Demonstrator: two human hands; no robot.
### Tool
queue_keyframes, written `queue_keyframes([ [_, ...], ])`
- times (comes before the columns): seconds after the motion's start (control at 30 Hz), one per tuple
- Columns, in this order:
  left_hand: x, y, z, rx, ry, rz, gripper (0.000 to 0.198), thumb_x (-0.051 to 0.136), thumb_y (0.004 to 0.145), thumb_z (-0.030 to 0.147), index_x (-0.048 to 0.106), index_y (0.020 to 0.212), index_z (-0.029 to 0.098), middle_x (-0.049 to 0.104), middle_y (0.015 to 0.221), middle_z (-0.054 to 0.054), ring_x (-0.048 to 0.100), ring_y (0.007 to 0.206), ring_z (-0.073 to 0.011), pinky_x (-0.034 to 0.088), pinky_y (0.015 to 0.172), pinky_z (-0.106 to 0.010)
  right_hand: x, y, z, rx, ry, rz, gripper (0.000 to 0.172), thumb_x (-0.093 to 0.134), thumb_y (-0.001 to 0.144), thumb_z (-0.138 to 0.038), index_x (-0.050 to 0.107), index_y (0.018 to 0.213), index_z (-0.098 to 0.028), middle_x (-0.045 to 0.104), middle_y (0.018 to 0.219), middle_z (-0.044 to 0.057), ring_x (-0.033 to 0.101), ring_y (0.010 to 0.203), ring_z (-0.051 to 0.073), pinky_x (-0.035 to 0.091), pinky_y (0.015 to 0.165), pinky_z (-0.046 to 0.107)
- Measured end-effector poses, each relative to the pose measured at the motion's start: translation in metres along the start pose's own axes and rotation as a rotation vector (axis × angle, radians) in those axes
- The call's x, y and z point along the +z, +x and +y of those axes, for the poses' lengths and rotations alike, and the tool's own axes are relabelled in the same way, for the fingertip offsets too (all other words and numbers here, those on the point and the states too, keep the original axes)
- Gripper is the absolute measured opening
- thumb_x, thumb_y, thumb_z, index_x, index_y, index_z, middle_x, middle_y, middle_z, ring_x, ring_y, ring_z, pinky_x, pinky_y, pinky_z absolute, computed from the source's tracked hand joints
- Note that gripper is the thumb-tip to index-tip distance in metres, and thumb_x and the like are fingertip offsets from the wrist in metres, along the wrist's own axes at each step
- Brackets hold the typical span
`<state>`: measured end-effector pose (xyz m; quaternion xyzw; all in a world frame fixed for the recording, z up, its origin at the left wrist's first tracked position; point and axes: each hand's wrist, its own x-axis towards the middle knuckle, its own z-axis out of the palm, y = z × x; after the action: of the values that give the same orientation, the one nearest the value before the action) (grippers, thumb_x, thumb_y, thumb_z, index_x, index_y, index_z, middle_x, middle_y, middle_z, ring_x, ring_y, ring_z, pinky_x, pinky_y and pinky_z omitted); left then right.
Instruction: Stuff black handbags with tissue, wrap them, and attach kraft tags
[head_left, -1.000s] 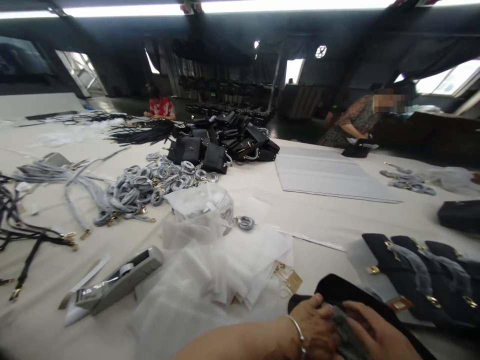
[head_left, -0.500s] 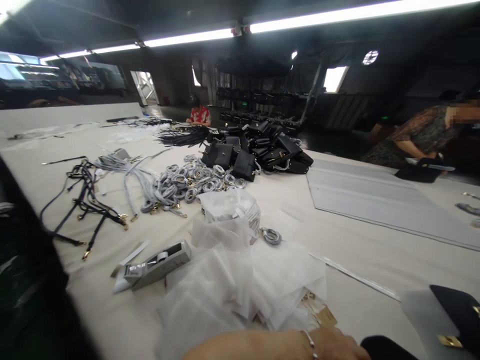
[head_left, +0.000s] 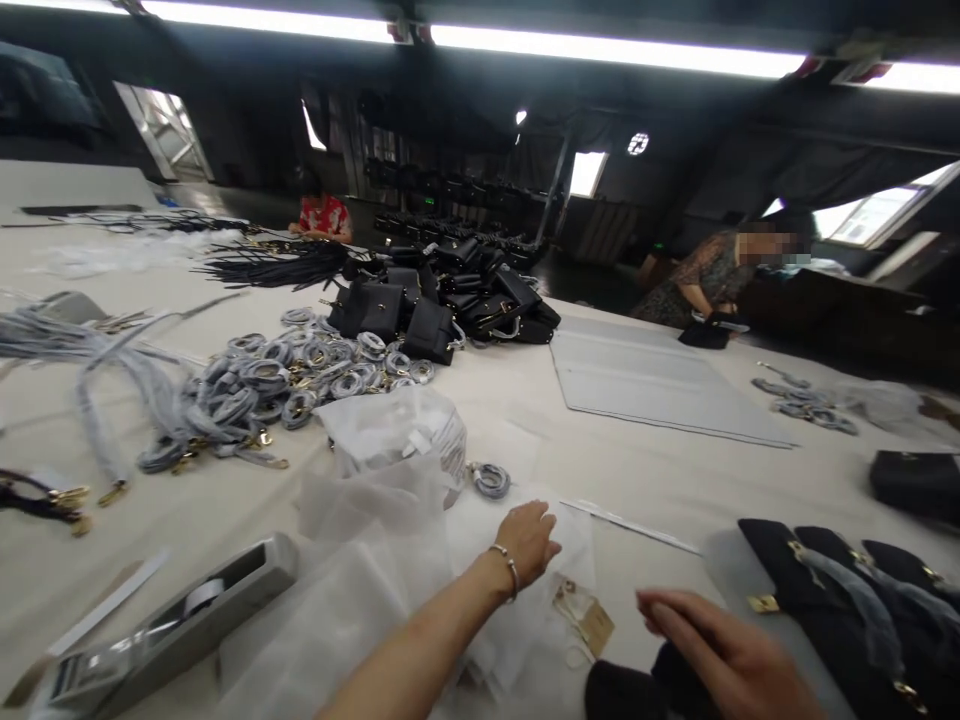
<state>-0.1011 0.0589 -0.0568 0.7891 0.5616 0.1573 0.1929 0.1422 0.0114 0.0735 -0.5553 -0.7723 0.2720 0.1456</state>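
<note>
My left hand point(head_left: 526, 545), with a thin bracelet on its wrist, is stretched out over a pile of translucent white non-woven bags point(head_left: 390, 560); its fingers curl out of sight. A small card tag in clear wrap point(head_left: 583, 618) lies just to its right. My right hand point(head_left: 712, 640) hangs empty just above a black leather bag point(head_left: 622, 692). To its right lies a row of black handbags point(head_left: 825, 600) with gold clasps and grey tissue. A small coil of grey strap point(head_left: 490, 481) sits above my left hand.
A grey tape dispenser point(head_left: 169, 625) lies at lower left. Coiled grey straps point(head_left: 292, 380) and a heap of black handbags point(head_left: 427, 320) fill the table's middle. A grey mat point(head_left: 660, 385) lies to the right. Co-workers stand at the far side point(head_left: 709, 280) and far end point(head_left: 322, 215).
My hands have come apart from the black bag and the grey piece between them. My left hand has reached forward over the white bags; my right hand has lifted empty.
</note>
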Motion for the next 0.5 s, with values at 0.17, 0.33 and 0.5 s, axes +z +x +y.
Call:
queue_keyframes([
  [0.17,0.075,0.017,-0.017,-0.038,0.125,-0.083,0.078,0.041,0.093,0.059,0.03,0.147,0.003,0.026,0.155,-0.02,0.02,0.146,-0.0296,0.021,0.12,-0.05,-0.002,0.117,0.007,-0.048,-0.102,-0.017,0.05,0.039,0.091,-0.05,0.064,0.125,-0.022,0.062,0.131,0.005,0.055,0.125,0.025,0.04,0.111,0.041],
  [0.33,0.119,0.01,-0.029,0.006,0.309,0.034,0.076,0.039,0.095,0.051,0.02,0.15,0.003,0.022,0.156,-0.02,0.016,0.147,-0.0301,0.021,0.119,-0.052,-0.01,0.24,0.08,0.123,-0.344,0.062,0.054,0.039,0.091,-0.036,0.05,0.138,-0.011,0.044,0.147,0.012,0.037,0.139,0.025,0.027,0.117,0.042],
  [0.5,0.11,0.004,-0.025,0.047,0.417,0.151,0.073,0.038,0.093,0.049,0.023,0.15,0.005,0.028,0.155,-0.017,0.023,0.145,-0.0293,0.026,0.116,-0.048,-0.013,0.355,0.137,0.235,-0.35,0.197,0.062,0.036,0.094,-0.035,0.034,0.142,0.004,0.029,0.152,0.027,0.024,0.144,0.035,0.022,0.116,0.052],
])
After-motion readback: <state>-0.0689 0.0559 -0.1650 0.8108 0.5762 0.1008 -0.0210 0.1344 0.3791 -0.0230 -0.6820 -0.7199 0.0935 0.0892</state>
